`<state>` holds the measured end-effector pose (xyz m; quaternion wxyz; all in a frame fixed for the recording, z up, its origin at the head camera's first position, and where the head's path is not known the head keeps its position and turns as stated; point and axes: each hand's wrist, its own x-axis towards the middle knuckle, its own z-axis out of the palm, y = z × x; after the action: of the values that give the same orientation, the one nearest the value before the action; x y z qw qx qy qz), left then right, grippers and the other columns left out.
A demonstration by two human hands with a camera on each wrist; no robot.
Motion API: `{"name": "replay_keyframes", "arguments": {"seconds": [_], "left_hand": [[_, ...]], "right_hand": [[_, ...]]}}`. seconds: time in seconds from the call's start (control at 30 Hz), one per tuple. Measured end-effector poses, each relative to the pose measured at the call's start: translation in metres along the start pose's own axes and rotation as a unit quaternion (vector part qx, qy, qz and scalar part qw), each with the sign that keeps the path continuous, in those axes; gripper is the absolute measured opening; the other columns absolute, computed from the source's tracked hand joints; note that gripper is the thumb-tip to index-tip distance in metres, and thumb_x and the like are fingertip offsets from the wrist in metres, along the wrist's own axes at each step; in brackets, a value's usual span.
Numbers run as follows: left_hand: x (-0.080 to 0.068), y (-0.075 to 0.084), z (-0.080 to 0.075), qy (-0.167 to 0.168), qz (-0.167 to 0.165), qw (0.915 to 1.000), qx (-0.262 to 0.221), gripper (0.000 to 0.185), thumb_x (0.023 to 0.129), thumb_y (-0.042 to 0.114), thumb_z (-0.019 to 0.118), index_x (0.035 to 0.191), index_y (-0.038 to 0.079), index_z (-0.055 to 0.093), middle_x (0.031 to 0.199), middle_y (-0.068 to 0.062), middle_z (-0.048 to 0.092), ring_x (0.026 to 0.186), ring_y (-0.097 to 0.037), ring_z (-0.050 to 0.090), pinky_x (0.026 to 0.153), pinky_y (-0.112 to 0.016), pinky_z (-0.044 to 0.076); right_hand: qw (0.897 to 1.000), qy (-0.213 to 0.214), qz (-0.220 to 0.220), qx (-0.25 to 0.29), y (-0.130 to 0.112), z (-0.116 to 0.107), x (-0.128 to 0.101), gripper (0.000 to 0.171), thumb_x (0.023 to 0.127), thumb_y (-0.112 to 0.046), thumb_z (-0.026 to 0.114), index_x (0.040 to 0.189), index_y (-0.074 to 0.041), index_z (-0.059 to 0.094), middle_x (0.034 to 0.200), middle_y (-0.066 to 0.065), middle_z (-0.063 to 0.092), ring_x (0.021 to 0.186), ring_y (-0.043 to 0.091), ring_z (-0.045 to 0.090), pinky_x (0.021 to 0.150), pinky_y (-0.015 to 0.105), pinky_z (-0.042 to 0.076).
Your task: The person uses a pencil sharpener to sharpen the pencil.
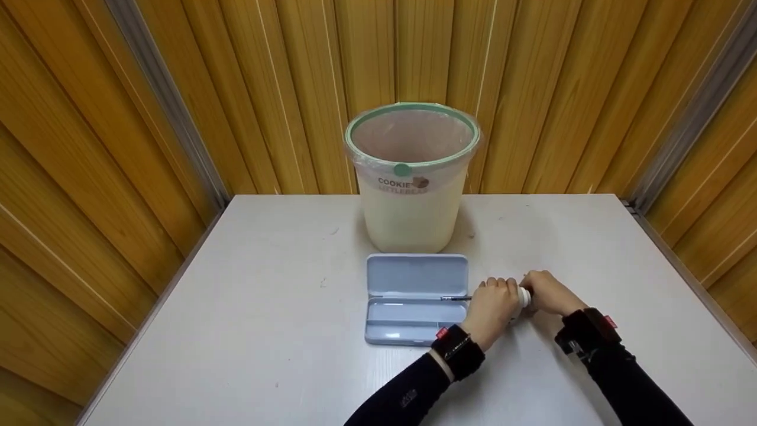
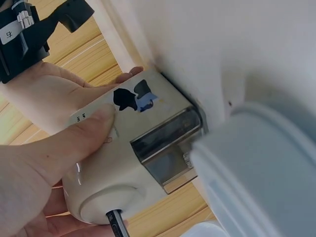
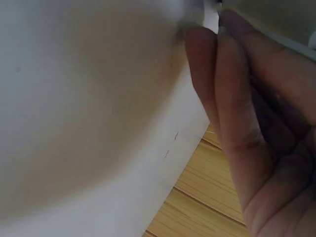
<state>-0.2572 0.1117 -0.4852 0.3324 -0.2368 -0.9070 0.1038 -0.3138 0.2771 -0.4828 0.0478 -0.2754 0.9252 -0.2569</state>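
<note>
Left hand [image 1: 494,310] grips the sharpener [image 2: 121,158]; right hand [image 1: 551,293] pinches its obscured side.

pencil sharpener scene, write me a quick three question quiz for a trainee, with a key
1. Which hand touches the printed side of the pencil sharpener?
2. True or false: the blue case lies open, nearer the person than the bin.
3. What sticks out of the sharpener's rounded front? a) a spoon b) a pencil c) a ruler

Key: 1. the left hand; 2. true; 3. b
</note>
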Motion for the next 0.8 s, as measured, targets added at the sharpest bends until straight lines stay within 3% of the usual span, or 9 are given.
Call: {"name": "replay_keyframes", "arguments": {"seconds": [0.23, 0.53, 0.8], "left_hand": [[0.002, 0.001, -0.003, -0.007, -0.005, 1.0000, -0.002, 0.008, 0.087, 0.023, 0.064, 0.093, 0.020, 0.067, 0.081, 0.010, 0.069, 0.071, -0.003, 0.060, 0.063, -0.016, 0.051], [0.003, 0.002, -0.004, -0.024, -0.003, 0.9997, 0.004, 0.014, 0.089, 0.020, 0.061, 0.099, 0.019, 0.070, 0.082, 0.009, 0.070, 0.071, -0.003, 0.060, 0.063, -0.015, 0.051], [0.004, 0.001, -0.006, -0.047, -0.003, 0.9989, -0.005, 0.016, 0.089, 0.019, 0.061, 0.102, 0.018, 0.070, 0.084, 0.009, 0.071, 0.073, -0.004, 0.061, 0.065, -0.015, 0.052]], "right_hand": [[0.997, -0.043, 0.028, 0.051, -0.007, -0.002, -0.012, 0.018, 0.060, -0.001, 0.086, 0.068, 0.000, 0.070, 0.064, 0.004, 0.069, 0.056, 0.006, 0.055, 0.054, 0.022, 0.048], [0.993, -0.056, 0.059, 0.082, -0.024, -0.006, -0.032, 0.013, 0.063, 0.008, 0.078, 0.065, 0.001, 0.066, 0.059, 0.006, 0.067, 0.050, 0.010, 0.061, 0.049, 0.023, 0.052], [0.997, -0.040, 0.063, 0.036, -0.049, -0.021, -0.044, 0.016, 0.068, 0.007, 0.079, 0.065, 0.000, 0.065, 0.060, 0.004, 0.066, 0.050, 0.012, 0.062, 0.048, 0.023, 0.050]]}}
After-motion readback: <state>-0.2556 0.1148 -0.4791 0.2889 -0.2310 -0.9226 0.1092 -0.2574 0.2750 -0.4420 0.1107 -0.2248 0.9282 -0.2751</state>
